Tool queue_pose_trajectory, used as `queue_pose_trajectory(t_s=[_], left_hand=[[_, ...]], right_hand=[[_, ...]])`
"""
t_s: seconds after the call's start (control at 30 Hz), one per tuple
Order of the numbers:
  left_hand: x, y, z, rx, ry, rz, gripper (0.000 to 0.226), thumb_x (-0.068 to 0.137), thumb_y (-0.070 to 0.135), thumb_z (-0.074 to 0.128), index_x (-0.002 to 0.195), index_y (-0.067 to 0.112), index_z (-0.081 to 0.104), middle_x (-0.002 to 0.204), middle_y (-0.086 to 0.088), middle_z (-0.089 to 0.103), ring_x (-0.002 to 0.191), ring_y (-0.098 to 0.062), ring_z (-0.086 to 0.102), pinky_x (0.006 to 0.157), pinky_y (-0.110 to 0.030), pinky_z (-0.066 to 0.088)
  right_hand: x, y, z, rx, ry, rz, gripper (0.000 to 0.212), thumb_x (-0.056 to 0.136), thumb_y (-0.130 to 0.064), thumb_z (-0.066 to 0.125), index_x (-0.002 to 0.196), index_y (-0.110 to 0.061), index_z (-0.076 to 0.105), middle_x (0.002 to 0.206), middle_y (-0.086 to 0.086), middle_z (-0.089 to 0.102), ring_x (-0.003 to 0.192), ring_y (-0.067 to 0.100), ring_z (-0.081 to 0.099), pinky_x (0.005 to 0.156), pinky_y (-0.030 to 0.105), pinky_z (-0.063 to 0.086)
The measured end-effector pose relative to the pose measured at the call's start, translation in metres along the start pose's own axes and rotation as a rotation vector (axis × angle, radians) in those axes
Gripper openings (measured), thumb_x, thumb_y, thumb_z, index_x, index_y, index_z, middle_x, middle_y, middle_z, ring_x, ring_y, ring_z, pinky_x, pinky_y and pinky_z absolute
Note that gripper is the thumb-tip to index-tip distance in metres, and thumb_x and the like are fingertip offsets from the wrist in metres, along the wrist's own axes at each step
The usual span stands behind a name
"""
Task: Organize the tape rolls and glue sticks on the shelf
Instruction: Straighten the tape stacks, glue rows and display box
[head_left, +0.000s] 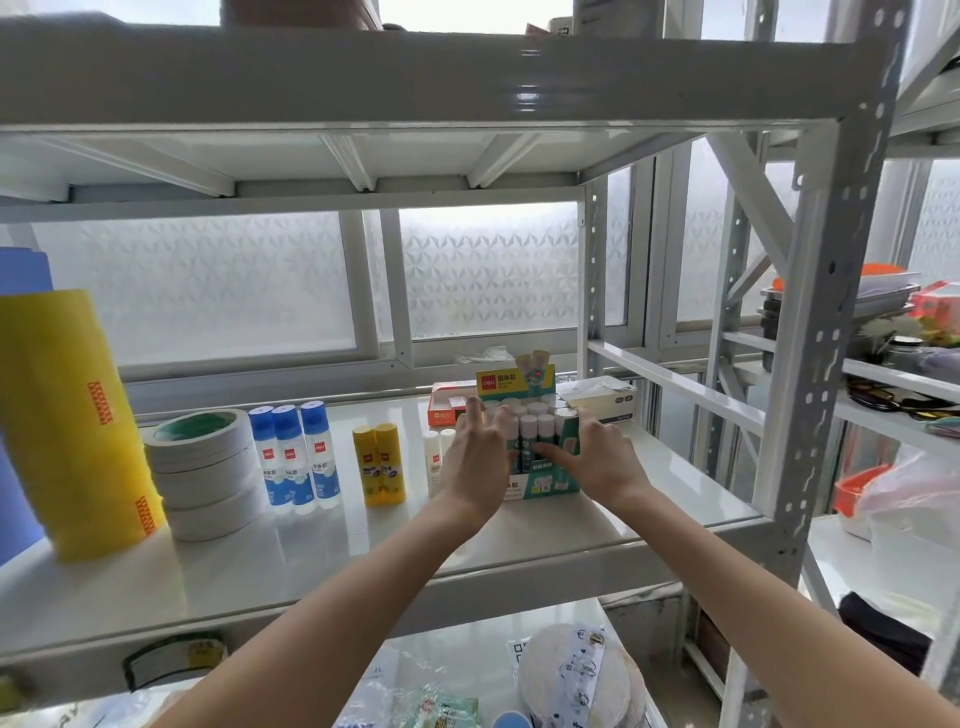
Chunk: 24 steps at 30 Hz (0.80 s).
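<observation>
A green display box of glue sticks (540, 483) stands on the white shelf (363, 545) at the right. My left hand (475, 457) presses its left side and my right hand (597, 462) holds its right front, fingers on the sticks. To the left stand two white glue sticks (434, 457), two yellow glue sticks (379, 462) and three blue-capped glue bottles (296, 457). A stack of white tape rolls (205, 473) sits further left, beside a tall yellow tape stack (72, 415).
A red-and-white box (449, 408) and a white box (602, 397) lie behind the display box. A perforated steel post (826, 338) stands at the shelf's right front corner. Bags and tape rolls fill the lower shelf (566, 675). A neighbouring rack (893, 374) holds clutter.
</observation>
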<state>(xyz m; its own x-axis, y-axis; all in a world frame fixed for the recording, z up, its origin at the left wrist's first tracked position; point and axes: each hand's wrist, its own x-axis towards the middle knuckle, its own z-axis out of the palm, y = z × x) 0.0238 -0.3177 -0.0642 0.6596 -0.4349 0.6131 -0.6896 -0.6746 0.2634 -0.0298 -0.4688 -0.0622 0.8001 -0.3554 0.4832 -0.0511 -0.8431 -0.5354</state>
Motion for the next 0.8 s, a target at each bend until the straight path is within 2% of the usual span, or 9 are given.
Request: queue_pose_trajectory(t_s=[0.6, 0.8], left_hand=[[0.002, -0.002, 0.002, 0.025, -0.014, 0.001, 0.058, 0.086, 0.005, 0.067, 0.138, 0.016, 0.043, 0.143, -0.009, 0.031, 0.133, -0.029, 0.040, 0.096, -0.041, 0.052], [0.001, -0.003, -0.001, 0.025, -0.033, -0.007, 0.062, 0.086, 0.006, 0.068, 0.141, 0.016, 0.041, 0.144, -0.009, 0.029, 0.135, -0.029, 0.038, 0.099, -0.041, 0.051]], right_hand=[[-0.007, -0.005, -0.001, -0.012, -0.016, 0.045, 0.049, 0.084, -0.047, 0.066, 0.112, -0.009, 0.056, 0.108, 0.008, 0.070, 0.096, 0.027, 0.067, 0.076, 0.035, 0.052], [-0.011, -0.006, -0.005, 0.026, -0.054, 0.032, 0.050, 0.085, -0.046, 0.065, 0.117, -0.009, 0.054, 0.112, 0.008, 0.069, 0.100, 0.026, 0.066, 0.075, 0.030, 0.049]])
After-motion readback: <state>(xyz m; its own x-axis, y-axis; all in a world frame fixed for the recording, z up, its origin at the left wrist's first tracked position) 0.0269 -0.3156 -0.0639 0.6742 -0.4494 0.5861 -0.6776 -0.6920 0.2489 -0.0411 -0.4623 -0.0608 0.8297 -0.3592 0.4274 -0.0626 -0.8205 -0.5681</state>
